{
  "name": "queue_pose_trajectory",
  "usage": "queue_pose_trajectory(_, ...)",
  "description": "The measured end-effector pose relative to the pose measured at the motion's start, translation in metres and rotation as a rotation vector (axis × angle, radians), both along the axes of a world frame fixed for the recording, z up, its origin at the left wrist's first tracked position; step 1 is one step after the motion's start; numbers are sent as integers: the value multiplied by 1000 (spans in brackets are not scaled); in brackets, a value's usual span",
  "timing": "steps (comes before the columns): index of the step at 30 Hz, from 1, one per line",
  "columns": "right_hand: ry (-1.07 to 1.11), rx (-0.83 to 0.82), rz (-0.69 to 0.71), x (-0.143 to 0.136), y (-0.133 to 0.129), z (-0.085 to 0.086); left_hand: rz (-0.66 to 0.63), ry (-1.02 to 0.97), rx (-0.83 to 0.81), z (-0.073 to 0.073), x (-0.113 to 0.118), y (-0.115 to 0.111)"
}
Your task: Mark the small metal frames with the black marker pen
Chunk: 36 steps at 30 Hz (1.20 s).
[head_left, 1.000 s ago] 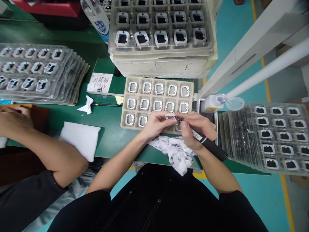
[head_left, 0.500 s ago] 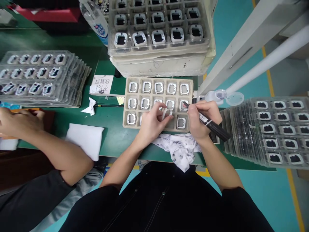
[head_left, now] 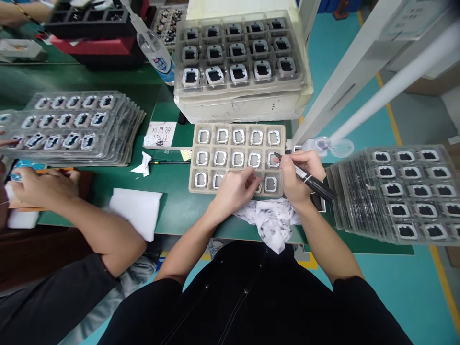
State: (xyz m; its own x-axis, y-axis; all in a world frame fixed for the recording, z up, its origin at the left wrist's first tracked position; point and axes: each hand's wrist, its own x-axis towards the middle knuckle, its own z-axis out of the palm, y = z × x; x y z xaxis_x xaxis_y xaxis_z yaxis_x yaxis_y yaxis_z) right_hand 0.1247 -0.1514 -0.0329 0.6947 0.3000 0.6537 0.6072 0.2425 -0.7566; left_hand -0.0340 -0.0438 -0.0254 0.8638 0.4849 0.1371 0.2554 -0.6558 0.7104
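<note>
My left hand (head_left: 235, 190) is over the front row of a beige compartment tray (head_left: 211, 168), its fingers pinched at a small white square frame (head_left: 258, 189), mostly hidden by them, in a pocket. White frames such as this one (head_left: 238, 159) lie in the other visible pockets. My right hand (head_left: 300, 178) is closed around a black marker pen (head_left: 316, 186). The marker's dark tip points left, above the frame at the right end of the middle row. A crumpled white cloth (head_left: 273, 224) with dark smudges lies in front of the tray.
Behind the tray, clear trays of frames (head_left: 239, 86) rest on a white foam box (head_left: 237, 109). Tray stacks stand left (head_left: 81, 129) and right (head_left: 381, 201). A co-worker's arm (head_left: 97, 223) is at left, near a white pad (head_left: 136, 211). A bottle (head_left: 158, 55) stands behind.
My left hand has lowered the white frame from above the tray into the front row. My right hand still holds the marker nearly in place. The camera view has shifted slightly.
</note>
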Motion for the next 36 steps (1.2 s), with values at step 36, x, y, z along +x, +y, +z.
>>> queue_pose_trajectory(36,24,-52,-12,-5,-4,4,-101,-181,83,-24,30,-26)
